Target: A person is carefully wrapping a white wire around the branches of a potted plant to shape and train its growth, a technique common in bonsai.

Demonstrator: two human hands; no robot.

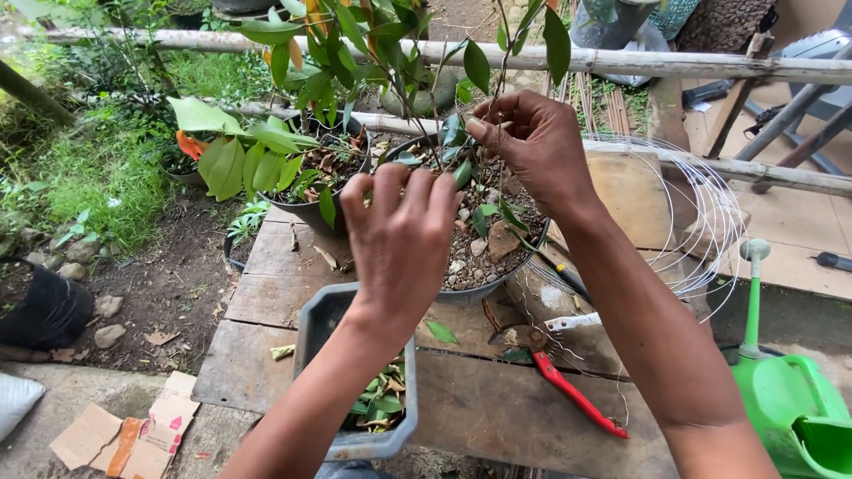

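Weathered wooden plank table (266, 297) ran across the middle of the frame. Sat on it: a gravel-filled round pot (484, 257) at centre, a dark pot with a broad-leaved plant (319, 182) up and left, a grey rectangular tray of cut leaves (359, 381) at the bottom edge. Red-handled pruners (572, 390) lay lower right, coiled pale wire (701, 222) at right.

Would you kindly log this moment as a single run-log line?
left hand: over potted plant, fingers curled | right hand: pinching thin stem | nearby: grey tray with leaf clippings, red pruners, wire coil
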